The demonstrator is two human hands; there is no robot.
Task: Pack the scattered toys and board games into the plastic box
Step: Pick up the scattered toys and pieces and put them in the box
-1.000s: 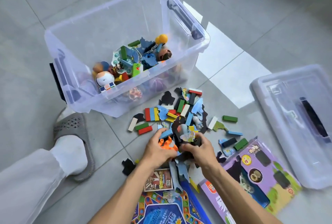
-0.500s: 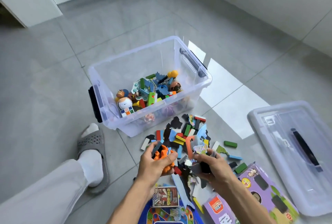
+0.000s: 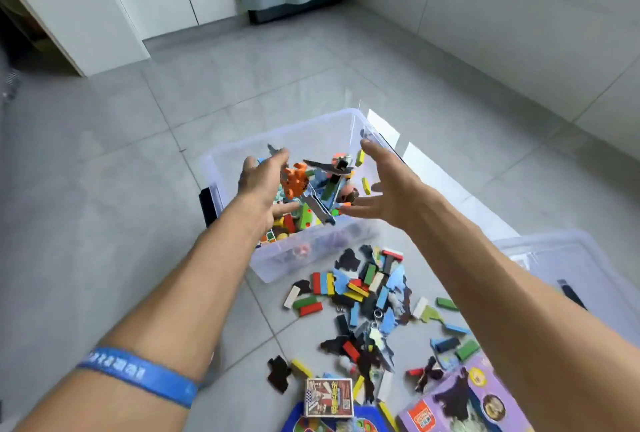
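Writing shows on several things, none of it readable: white letters on the blue wristband (image 3: 138, 374) around the left forearm, print on the small card box (image 3: 329, 397) at the bottom edge, and an orange label on the purple game box (image 3: 464, 404) in the lower right corner.

Both hands are raised over the clear plastic box (image 3: 235, 154), fingers spread wide and gripping nothing. The left hand (image 3: 258, 185) and the right hand (image 3: 384, 196) face each other, and between them an orange toy (image 3: 294, 182), dark puzzle pieces (image 3: 329, 168) and yellow blocks (image 3: 365, 185) hang in the air above the toys already lying in the box.

On the tiled floor just in front of the box lies a scattered pile of coloured blocks (image 3: 356, 289) and dark puzzle shapes. The clear lid (image 3: 554, 251) rests to the right, partly hidden by the right forearm.
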